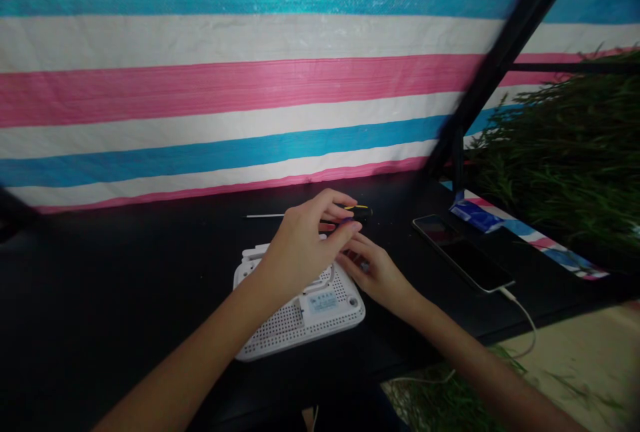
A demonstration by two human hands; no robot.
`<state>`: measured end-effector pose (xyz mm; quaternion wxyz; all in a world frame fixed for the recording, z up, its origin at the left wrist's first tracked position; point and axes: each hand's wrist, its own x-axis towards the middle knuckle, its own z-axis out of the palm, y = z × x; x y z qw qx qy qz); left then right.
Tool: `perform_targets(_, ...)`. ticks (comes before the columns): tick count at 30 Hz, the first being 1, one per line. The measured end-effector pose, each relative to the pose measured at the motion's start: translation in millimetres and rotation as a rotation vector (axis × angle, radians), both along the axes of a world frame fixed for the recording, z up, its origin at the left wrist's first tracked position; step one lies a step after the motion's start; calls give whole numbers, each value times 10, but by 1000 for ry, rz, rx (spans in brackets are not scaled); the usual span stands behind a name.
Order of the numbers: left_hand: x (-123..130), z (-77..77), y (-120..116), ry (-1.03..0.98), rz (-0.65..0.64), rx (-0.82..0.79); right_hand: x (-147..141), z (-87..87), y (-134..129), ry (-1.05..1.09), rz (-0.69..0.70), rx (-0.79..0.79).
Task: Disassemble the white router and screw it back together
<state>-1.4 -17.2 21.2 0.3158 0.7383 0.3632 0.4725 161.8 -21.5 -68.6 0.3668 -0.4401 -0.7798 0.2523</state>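
My left hand [305, 245] hovers half-curled, holding nothing, over the upturned white router [300, 312], my right hand [373, 272] rests loosely open beside it, and the screwdriver [320, 213] lies crosswise just beyond, nearer my left.

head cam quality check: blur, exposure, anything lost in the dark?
Head view: dim overall, the black table nearly featureless; motion blur smears the black diagonal bar and both fingertips; the left hand and right hand stay readable over the white router; the phone shows a faint reddish reflection.
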Motion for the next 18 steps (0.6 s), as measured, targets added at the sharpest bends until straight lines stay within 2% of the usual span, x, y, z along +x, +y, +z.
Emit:
perform_targets(12,-9,-3,-4,25,-103,-44,-47,-41,-15,38,-46,80)
perform_targets(15,-96,5,-64,118,-113,-11,-53,-64,-29,23,-61,102)
perform_targets(18,-251,-92,-230,318,-36,48,-61,-70,-36,9,-66,102)
